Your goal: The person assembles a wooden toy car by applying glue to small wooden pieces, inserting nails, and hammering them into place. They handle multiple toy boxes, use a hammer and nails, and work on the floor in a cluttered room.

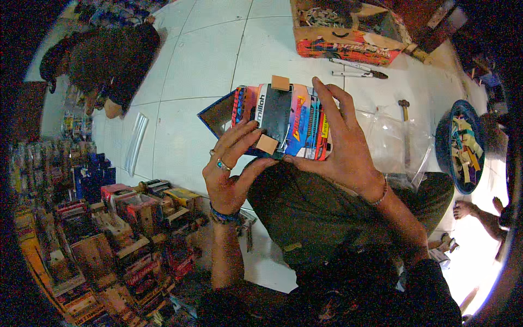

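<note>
Above my lap I hold a box-shaped body with bright orange, blue and white printed sides [302,122], like a toy truck or bus. A dark smooth panel [277,114] runs across its middle, with one small tan wooden block [280,83] at the far end and another [267,144] at the near end. My left hand [229,163], wearing rings, closes on its left near corner, fingertips by the near block. My right hand [346,141] grips the right side, thumb along the near edge. Behind it on the left is an open dark-blue-edged box [217,115], partly hidden.
Stacked printed wooden toy vehicles [125,240] crowd the left. A carton of small parts [348,49], a white-handled tool [357,72], a hammer [405,122] and clear plastic [381,133] lie ahead. A blue basin of scraps [445,163] stands right. Another person [103,60] bends at upper left.
</note>
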{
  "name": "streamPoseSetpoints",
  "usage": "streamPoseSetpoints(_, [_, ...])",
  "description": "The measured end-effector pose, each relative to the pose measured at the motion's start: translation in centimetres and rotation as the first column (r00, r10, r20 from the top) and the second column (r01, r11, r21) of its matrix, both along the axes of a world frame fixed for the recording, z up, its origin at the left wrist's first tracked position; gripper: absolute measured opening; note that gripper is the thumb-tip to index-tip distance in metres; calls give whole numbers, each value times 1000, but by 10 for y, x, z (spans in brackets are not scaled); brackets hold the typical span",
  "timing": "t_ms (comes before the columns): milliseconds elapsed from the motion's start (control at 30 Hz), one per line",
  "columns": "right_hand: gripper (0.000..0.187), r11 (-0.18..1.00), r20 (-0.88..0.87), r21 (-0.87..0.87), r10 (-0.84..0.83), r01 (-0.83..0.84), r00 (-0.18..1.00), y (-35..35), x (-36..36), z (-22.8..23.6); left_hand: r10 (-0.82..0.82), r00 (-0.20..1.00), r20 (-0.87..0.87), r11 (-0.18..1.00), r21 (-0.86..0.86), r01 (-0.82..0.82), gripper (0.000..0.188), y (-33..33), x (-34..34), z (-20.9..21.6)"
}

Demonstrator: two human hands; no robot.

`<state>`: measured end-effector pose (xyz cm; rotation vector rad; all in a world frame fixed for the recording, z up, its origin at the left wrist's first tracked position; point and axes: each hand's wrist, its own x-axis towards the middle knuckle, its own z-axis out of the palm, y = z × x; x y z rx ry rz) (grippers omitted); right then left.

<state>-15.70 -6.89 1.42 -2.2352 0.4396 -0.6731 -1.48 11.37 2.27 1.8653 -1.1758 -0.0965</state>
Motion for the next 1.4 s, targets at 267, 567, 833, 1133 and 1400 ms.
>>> streamPoseSetpoints(267, [116, 1000, 0, 13, -3, 3, 1000, 1, 3, 0, 11, 997, -79, 992, -127, -21, 40, -5, 0, -11])
streamPoseSetpoints(567, [114, 1000, 14, 25, -1, 1, 1000, 1, 2, -1, -31, 976, -214, 984, -179, -8, 35, -8, -2, -13])
streamPoseSetpoints(833, [114, 1000, 2, 20, -13, 13, 1000, 2, 1, -2, 15, 967, -253, 987, -153, -55, 34, -10, -6, -13])
streamPoseSetpoints(1133, [115, 1000, -1, -10, -27, 27, 1000, 4, 1, -2, -10, 989, -148, 988, -152, -13, 34, -9, -2, -15])
streamPoseSetpoints(1400, [116, 999, -6, -23, -35, 35, 999, 3, 3, -2, -27, 983, -181, 986, -169, -4, 34, -9, 1, -18])
